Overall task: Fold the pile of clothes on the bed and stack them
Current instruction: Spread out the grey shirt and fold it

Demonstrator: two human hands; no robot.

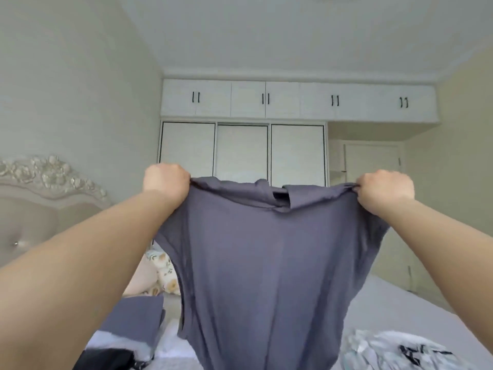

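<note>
Holding the grey shirt [266, 263] unfolded, both fists closed on its shoulders, you have one folded grey piece [136, 316] done and a crumpled garment [394, 348] left.

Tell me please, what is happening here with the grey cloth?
A person holds up a grey shirt over the bed, the left hand and right hand each gripping a shoulder. It hangs unfolded. A folded grey piece lies at lower left, and a crumpled patterned garment waits at lower right.
</note>
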